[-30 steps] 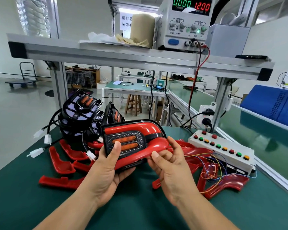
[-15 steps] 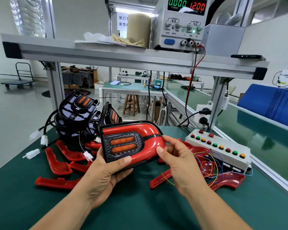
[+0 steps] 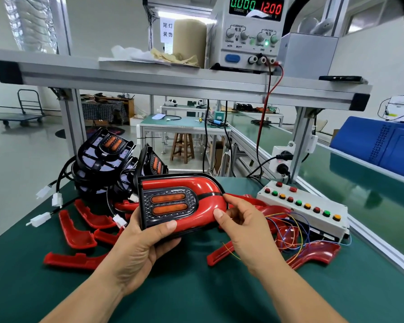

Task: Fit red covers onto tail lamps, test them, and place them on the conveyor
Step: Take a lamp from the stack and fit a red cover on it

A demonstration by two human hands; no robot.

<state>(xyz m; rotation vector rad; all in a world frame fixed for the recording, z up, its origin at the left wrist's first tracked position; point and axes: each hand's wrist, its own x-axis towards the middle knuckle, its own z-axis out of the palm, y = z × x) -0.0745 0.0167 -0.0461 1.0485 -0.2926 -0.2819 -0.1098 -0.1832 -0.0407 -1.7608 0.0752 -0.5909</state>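
**A:** Where's the tail lamp (image 3: pixel 173 206) just now?

**B:** Up off the green mat (image 3: pixel 196 294), held between both hands with its front face tipped towards the person. The red cover (image 3: pixel 191 184) looks seated round the dark centre panel, both limbs flush as far as I can judge from here.

**A:** And the hands?

**B:** The left hand (image 3: pixel 138 248) grips the squared left end, thumb laid on the lower front edge and fingers curled behind. The right hand (image 3: pixel 245 227) pinches the rounded right end, thumb on the lower red limb and fingertips round the curve.

**A:** Which way does it run?

**B:** Its long axis runs left to right, rounded end to the right. That matters, because the test box (image 3: pixel 308 206) with its coloured buttons lies to the right and a little farther off. Its wires (image 3: pixel 289 229) trail on the mat just beside the right hand. The conveyor (image 3: pixel 359 194) is beyond that, far right.

**A:** So the right hand is nearer the test gear.

**B:** Yes. I'd guess testing comes next, with the right hand reaching for the wires while the left carries the lamp. I can't tell which white plug is this lamp's own lead. The power supply (image 3: pixel 250 36) up on the shelf reads zero current.

**A:** Anything else about?

**B:** Loose covers (image 3: pixel 77 231) strewn left and right, and bare lamps (image 3: pixel 103 157) piled far left.
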